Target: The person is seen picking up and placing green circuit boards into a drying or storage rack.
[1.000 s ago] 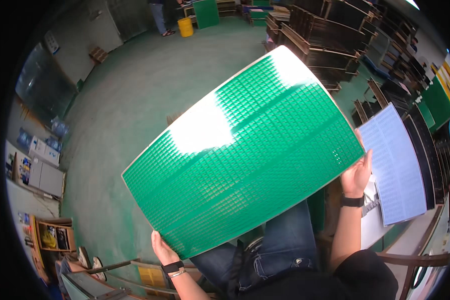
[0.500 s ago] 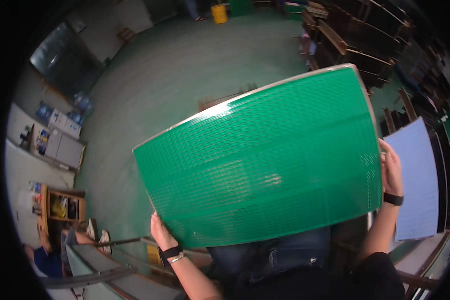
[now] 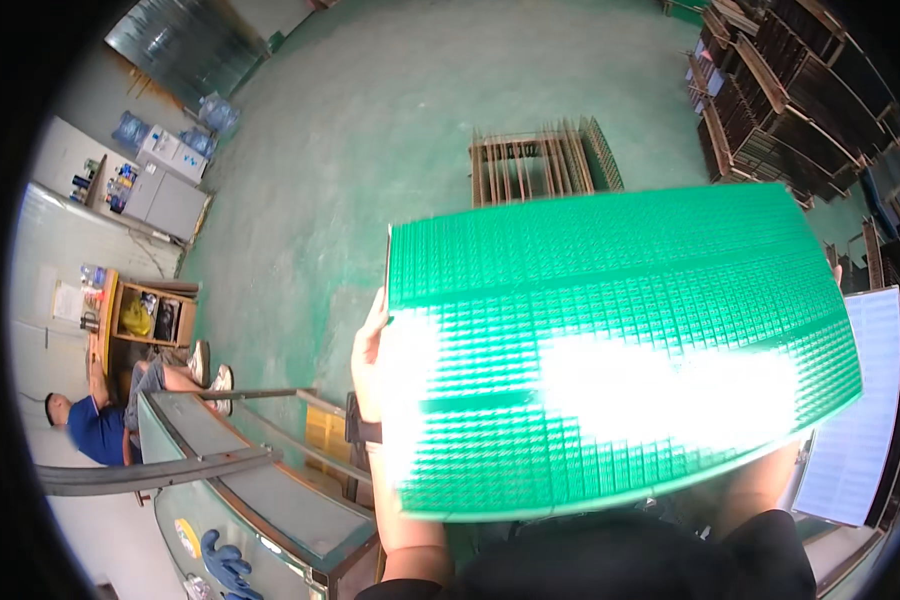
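A large rectangular green panel [image 3: 610,270], patterned with fine rows like a printed circuit board sheet, is held up in front of me. It tilts, and bright glare whitens its lower half. My left hand [image 3: 368,355] grips its left edge, fingers partly behind it. My right hand [image 3: 837,274] is at the right edge, almost all hidden behind the panel; only a bit of fingers shows at the edge, and the forearm appears below. Near that side lies a pale bluish-white sheet-like surface [image 3: 855,440].
A slotted rack [image 3: 515,170] stands on the green floor [image 3: 370,130] ahead. More racks [image 3: 770,110] are stacked at the far right. At left are a bench with a metal frame [image 3: 170,470], a blue glove [image 3: 225,565], a yellow tape roll [image 3: 186,537] and a seated person [image 3: 100,430].
The panel has moved right and tilted so that strong glare covers its lower part. My left hand has risen along with it, and my right hand has gone mostly behind it. My view has shifted.
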`<state>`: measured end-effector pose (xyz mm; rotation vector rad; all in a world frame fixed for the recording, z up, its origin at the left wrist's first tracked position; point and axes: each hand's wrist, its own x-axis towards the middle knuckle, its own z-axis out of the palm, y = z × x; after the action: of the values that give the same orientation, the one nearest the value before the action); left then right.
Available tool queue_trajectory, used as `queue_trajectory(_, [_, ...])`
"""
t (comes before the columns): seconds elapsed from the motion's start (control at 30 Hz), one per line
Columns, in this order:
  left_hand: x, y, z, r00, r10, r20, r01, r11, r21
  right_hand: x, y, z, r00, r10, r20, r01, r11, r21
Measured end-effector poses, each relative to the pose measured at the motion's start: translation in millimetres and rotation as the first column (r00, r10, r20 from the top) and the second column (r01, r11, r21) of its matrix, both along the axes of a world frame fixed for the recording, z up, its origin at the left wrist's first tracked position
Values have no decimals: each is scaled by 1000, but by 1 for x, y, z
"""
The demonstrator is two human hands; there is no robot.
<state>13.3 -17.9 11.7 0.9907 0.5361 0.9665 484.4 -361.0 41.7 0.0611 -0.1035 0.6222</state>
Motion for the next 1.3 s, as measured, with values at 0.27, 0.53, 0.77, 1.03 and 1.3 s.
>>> queue_trajectory(0.27, [29, -16, 11, 967, -122, 223, 195, 920, -341, 21, 0, -28, 988, -135, 77, 151, 952, -267])
queue_trajectory(0.53, [54, -28, -3, 976, -136, 170, 197, 887, -418, 18, -37, -72, 984, -119, 130, 156, 929, -336])
queue_trajectory(0.77, [59, -22, 19, 951, -129, 281, 222, 917, -332, 6, -105, -120, 981, -110, 160, 158, 932, -326])
queue_trajectory(1.03, [60, -29, 30, 962, -139, 234, 199, 945, -258, 6, -114, -133, 966, -229, 121, 257, 780, -570])
queue_trajectory(1.3, [47, -25, 27, 975, -142, 173, 170, 972, -159, -16, -88, -116, 966, -217, 139, 256, 738, -625])
